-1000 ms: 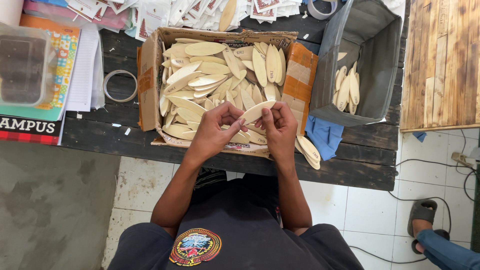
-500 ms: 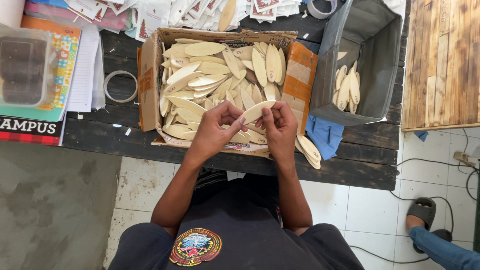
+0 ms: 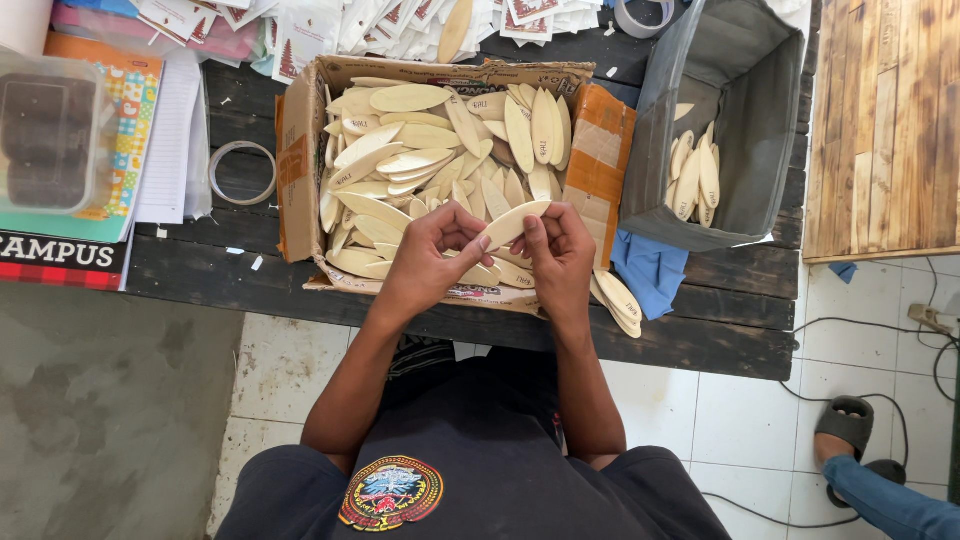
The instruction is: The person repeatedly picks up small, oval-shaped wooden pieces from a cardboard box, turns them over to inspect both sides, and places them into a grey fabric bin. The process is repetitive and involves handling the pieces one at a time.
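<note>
Both my hands hold one pale, leaf-shaped wooden piece [image 3: 515,221] above the near edge of an open cardboard box [image 3: 297,170]. My left hand [image 3: 432,255] pinches its lower left end, and my right hand [image 3: 560,255] grips it from the right. The box is filled with several more of the same flat wooden pieces [image 3: 420,160]. A few loose pieces [image 3: 620,300] lie on the dark wooden table [image 3: 700,320] just right of my right hand.
A grey fabric bin [image 3: 745,110] at the right holds more wooden pieces. A blue cloth [image 3: 650,270], a tape ring [image 3: 243,172], books [image 3: 70,215], a clear plastic container [image 3: 45,130] and white paper tags [image 3: 380,25] surround the box. Another person's foot in a sandal [image 3: 855,440] is at lower right.
My hands and the wooden piece stay almost still. The other person's sandalled foot at lower right has shifted slightly left.
</note>
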